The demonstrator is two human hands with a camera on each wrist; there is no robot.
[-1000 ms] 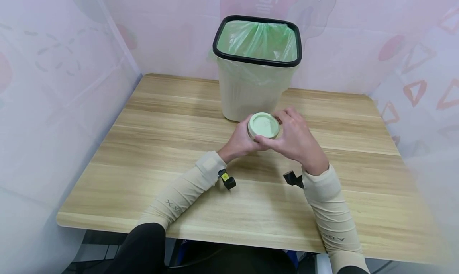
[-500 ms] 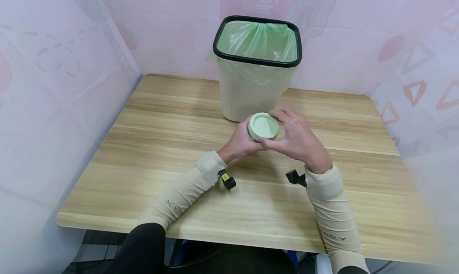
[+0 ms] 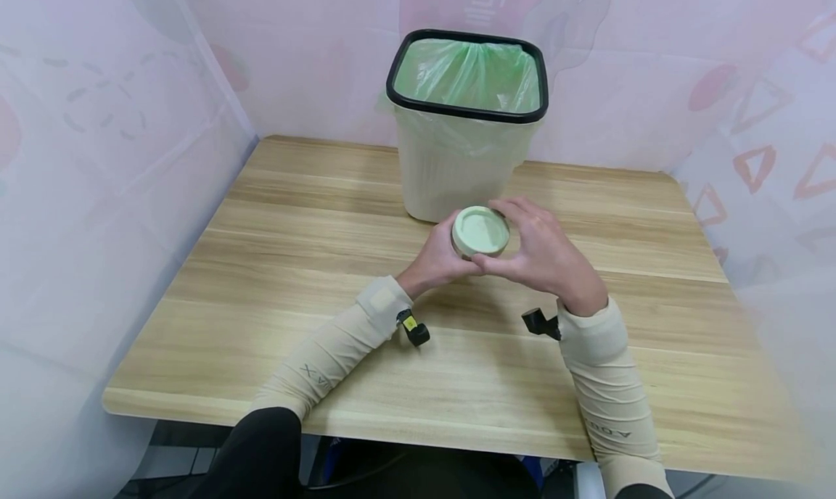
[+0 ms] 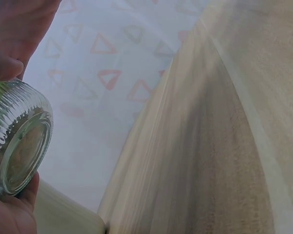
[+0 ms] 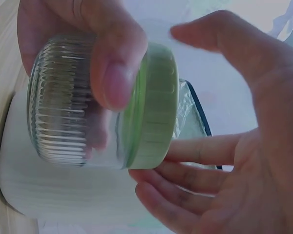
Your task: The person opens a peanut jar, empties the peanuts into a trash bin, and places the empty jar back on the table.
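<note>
A small clear glass jar (image 5: 63, 107) with ribbed sides and a pale green lid (image 3: 482, 231) is held over the table, lid facing up toward the head camera. My left hand (image 3: 439, 258) grips the glass body, its thumb laid across the side just below the lid in the right wrist view. Around the lid's right side my right hand (image 3: 545, 256) is spread, the thumb standing off it. The right fingers (image 5: 195, 178) lie at the lid's edge. In the left wrist view the jar's round glass base (image 4: 27, 153) shows.
Behind the hands stands a whitish waste bin (image 3: 457, 169) with a black rim and green liner bag. The wooden table (image 3: 274, 267) reaches back to a patterned pale wall (image 3: 313, 71). Small black wrist cameras hang under both forearms.
My right hand has shifted slightly right, and its thumb has drawn back from the lid's near edge. My left hand and the jar stay in place.
</note>
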